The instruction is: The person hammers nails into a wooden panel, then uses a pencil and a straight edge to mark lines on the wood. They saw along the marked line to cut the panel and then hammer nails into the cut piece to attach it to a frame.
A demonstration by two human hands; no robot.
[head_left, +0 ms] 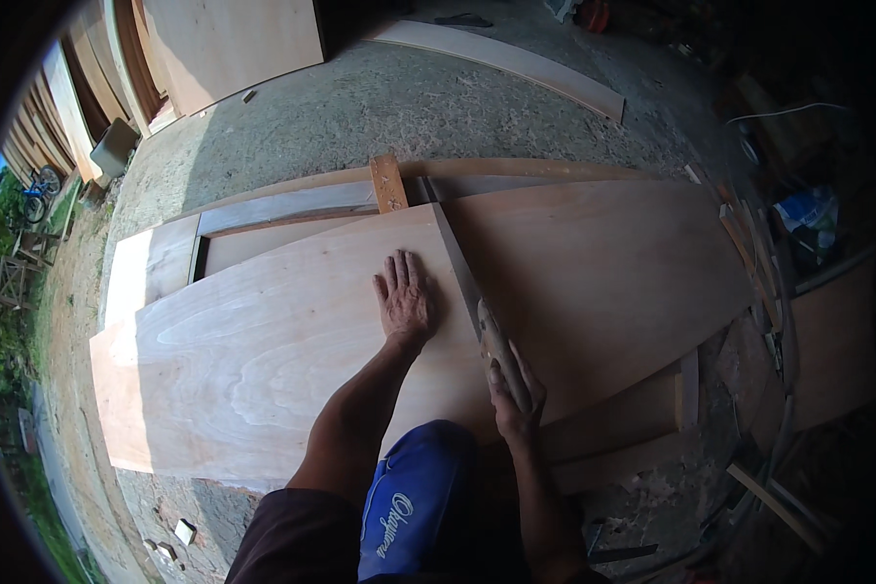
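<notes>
A large sheet of pale plywood [273, 321] lies across a low wooden frame [292, 209]. My left hand [405, 300] presses flat on the sheet, fingers stretched out, just left of a handsaw [460, 261]. Closed around the saw's worn handle is my right hand [516, 397]. The blade points away from me and meets the plywood, its tip near the sheet's far edge beside a short orange-brown wood block [388, 183]. A blue-clothed knee of mine [414, 487] is at the near edge. How deep the blade sits I cannot tell.
Boards and a big panel [234, 44] lean at the back left. A long thin strip of wood [516, 63] lies on the rough concrete floor [360, 112] beyond the frame. Offcuts [774, 506] and a blue-and-white bag [808, 219] clutter the dark right side.
</notes>
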